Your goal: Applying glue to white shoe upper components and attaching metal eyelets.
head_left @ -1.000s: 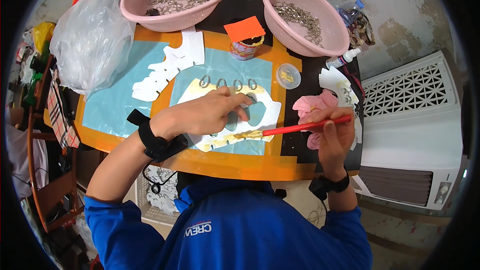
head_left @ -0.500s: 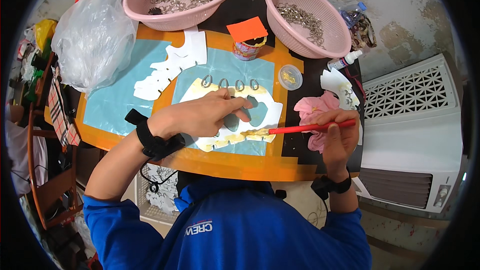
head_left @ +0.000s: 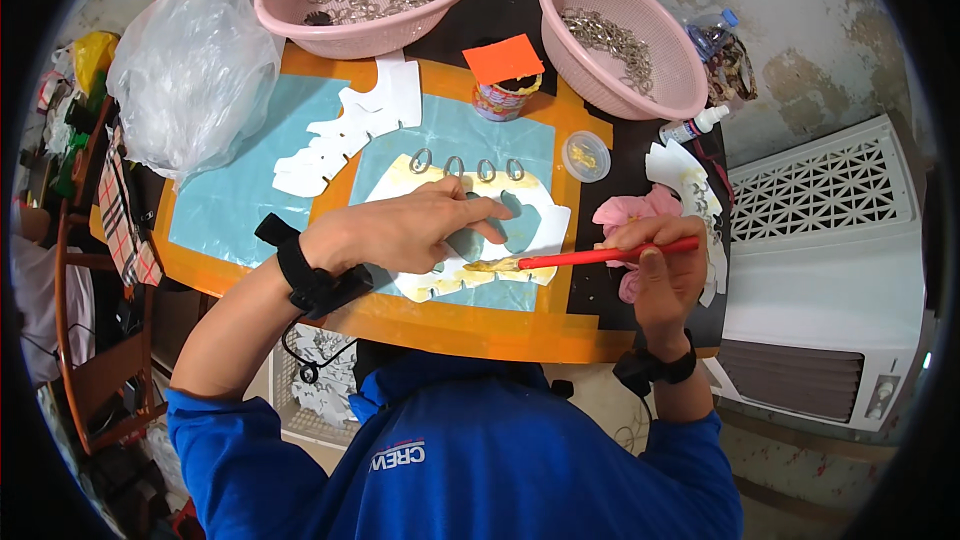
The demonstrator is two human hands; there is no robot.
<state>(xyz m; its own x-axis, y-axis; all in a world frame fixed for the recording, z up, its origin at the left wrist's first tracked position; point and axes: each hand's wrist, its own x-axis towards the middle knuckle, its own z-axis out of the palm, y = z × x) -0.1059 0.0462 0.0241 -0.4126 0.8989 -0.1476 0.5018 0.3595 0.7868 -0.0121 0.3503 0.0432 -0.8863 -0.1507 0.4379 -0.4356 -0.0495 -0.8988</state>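
Note:
A white cut-out sheet [head_left: 545, 225] with holes and a notched lower edge lies before me, smeared with yellowish paste along its upper and lower edges. Several oval metal loops [head_left: 486, 170] sit in a row on its upper edge. My left hand [head_left: 425, 225] rests on the sheet with fingers stretched out and apart, holding nothing. A red-handled brush [head_left: 580, 258] is gripped by my right hand [head_left: 662, 275], which is closed around the handle's right end. The paste-covered bristles touch the sheet near its lower edge, just below my left fingers.
Pink baskets of metal loops [head_left: 375, 38] [head_left: 655, 105] stand at the back. Between them is a paste tub [head_left: 498, 105] under an orange card. Nearby lie a small round lid [head_left: 586, 156], white cut-outs [head_left: 375, 105], a pink cloth [head_left: 635, 208], a bottle [head_left: 690, 126] and a plastic bag [head_left: 195, 70].
The brush has slid left along the sheet's lower edge, and my right hand has moved left with it. My left hand stays on the sheet. The whole view has shifted slightly.

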